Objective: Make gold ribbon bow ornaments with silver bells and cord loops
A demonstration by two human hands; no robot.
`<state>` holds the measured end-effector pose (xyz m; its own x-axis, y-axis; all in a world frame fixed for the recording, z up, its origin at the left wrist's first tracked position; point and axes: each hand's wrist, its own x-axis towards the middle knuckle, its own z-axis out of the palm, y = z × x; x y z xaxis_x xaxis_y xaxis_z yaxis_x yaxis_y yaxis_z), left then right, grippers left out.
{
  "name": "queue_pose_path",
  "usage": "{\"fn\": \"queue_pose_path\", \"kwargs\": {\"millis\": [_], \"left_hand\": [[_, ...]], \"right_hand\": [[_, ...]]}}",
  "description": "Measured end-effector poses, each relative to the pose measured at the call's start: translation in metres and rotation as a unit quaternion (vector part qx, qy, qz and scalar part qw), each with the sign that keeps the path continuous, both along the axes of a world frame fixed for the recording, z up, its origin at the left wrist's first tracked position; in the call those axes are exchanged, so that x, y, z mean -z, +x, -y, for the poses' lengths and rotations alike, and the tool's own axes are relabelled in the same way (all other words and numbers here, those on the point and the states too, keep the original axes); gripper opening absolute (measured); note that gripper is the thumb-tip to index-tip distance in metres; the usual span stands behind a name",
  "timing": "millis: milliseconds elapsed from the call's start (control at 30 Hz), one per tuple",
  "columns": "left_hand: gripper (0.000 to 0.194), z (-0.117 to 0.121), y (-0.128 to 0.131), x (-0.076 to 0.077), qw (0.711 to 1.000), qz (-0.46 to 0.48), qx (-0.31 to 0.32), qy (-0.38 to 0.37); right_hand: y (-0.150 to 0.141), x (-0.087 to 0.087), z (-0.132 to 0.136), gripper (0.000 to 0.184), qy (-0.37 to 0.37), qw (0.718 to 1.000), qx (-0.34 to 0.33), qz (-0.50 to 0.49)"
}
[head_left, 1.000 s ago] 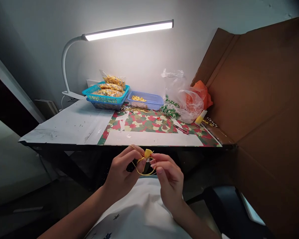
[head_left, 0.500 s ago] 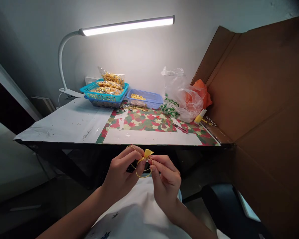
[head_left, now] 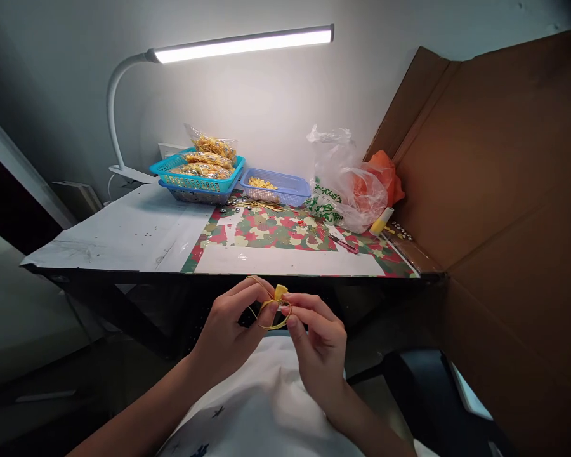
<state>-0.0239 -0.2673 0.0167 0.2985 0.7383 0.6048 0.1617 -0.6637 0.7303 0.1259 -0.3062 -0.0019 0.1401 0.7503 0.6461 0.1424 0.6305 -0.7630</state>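
In front of the table edge, my left hand (head_left: 238, 324) pinches a small yellow bow (head_left: 280, 292) between thumb and fingers. A thin yellow cord (head_left: 275, 327) hangs in a loop below the bow, with another strand running over my left fingers. My right hand (head_left: 318, 336) is closed at the loop's right side, its fingertips pinching the cord near the bow. A small pale piece shows between the two hands, too small to make out.
A turquoise basket (head_left: 159, 168) of bagged yellow pieces is stacked at the back. Beside it stands a lilac basket (head_left: 297, 185) with small yellow pieces. Scissors (head_left: 345, 244), a plastic bag (head_left: 333, 168) and a glue bottle (head_left: 381, 221) lie to the right, near a cardboard wall (head_left: 504, 171).
The cord loop has become smaller and flatter below the bow. My right fingertips have moved slightly up and closer to the bow. My left hand keeps its grip.
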Motion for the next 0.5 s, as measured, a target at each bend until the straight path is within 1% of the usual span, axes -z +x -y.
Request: {"fn": "queue_pose_path", "kwargs": {"millis": [133,333,433,500], "left_hand": [[0.018,0.0014,0.0017,-0.0016,0.999,0.008,-0.009,0.031],[0.019,0.0046,0.0012,-0.0010,0.997,0.001,-0.031,0.076],[0.019,0.0057,0.0011,-0.0007,0.996,-0.014,-0.032,0.077],[0.018,0.0062,0.0016,-0.0005,0.996,-0.022,-0.037,0.078]], "right_hand": [[-0.0036,-0.0005,0.0005,0.021,-0.017,1.000,0.004,-0.024],[-0.0055,0.0005,0.0021,0.023,-0.033,0.999,0.000,-0.027],[-0.0062,0.0013,0.0031,0.026,-0.025,0.999,0.013,-0.016],[-0.0067,0.0021,0.0037,0.028,-0.005,0.999,0.033,0.004]]}}
